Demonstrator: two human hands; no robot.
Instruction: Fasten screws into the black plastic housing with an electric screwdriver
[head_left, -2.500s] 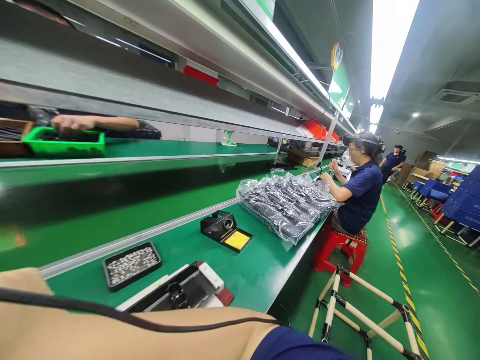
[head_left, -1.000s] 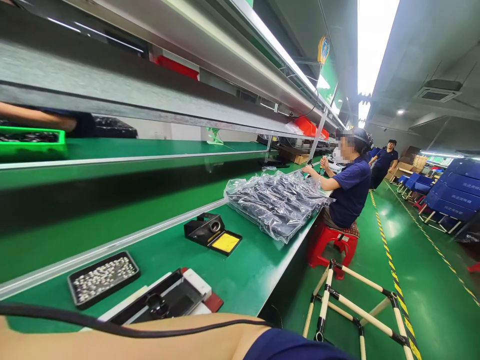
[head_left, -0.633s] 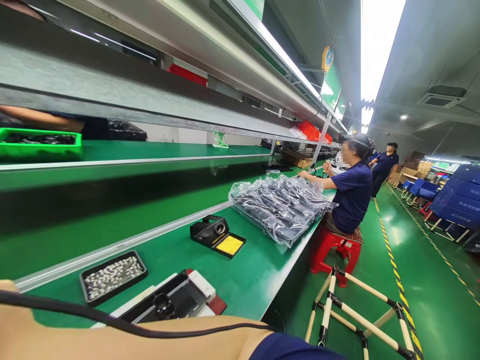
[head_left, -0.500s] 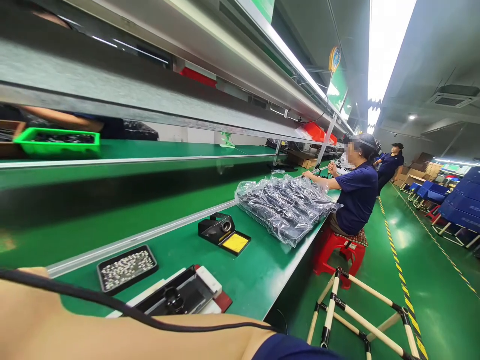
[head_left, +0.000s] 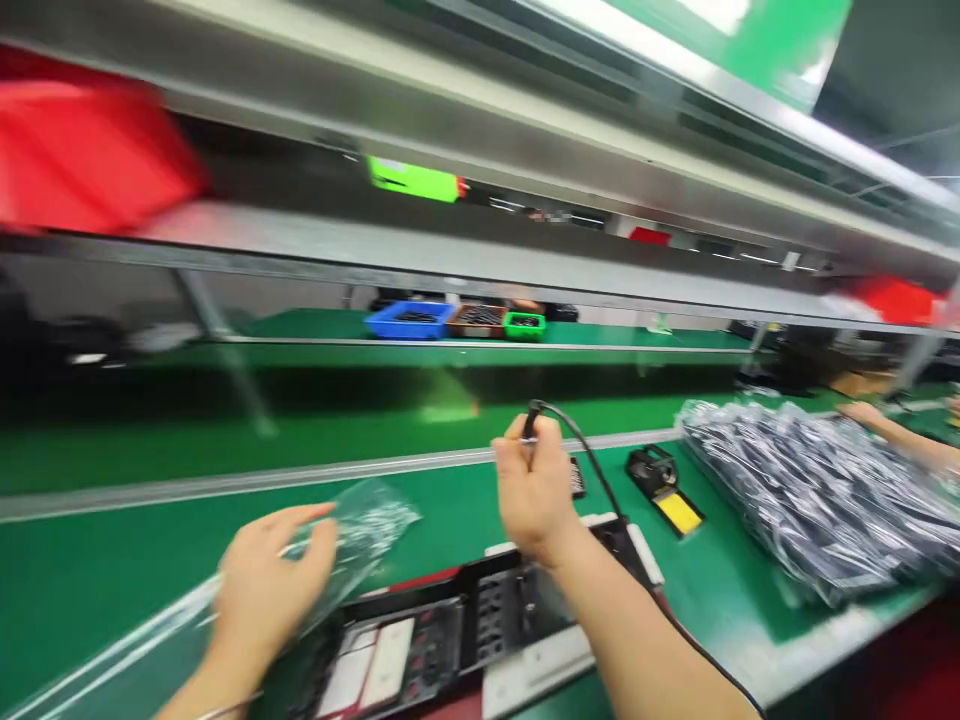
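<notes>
My right hand (head_left: 534,490) is closed round a black corded tool (head_left: 531,420), likely a soldering iron, whose cable runs back along my forearm. It hovers above a black board in a fixture (head_left: 465,640) at the bench's near edge. My left hand (head_left: 266,590) rests on a clear plastic bag (head_left: 360,530) lying on the green bench, thumb and fingers curved around its near end. The picture is smeared by motion.
A soldering stand with a yellow sponge (head_left: 666,490) sits right of my hand. A heap of bagged black parts (head_left: 810,500) fills the right side, with another person's arm (head_left: 892,440) beyond it. Blue, brown and green bins (head_left: 457,322) stand on the far belt; red bins on the shelf above.
The view has swung from looking right along the line to the bench in front. Both hands have come into sight, the right holding the corded tool, the left on the bag.
</notes>
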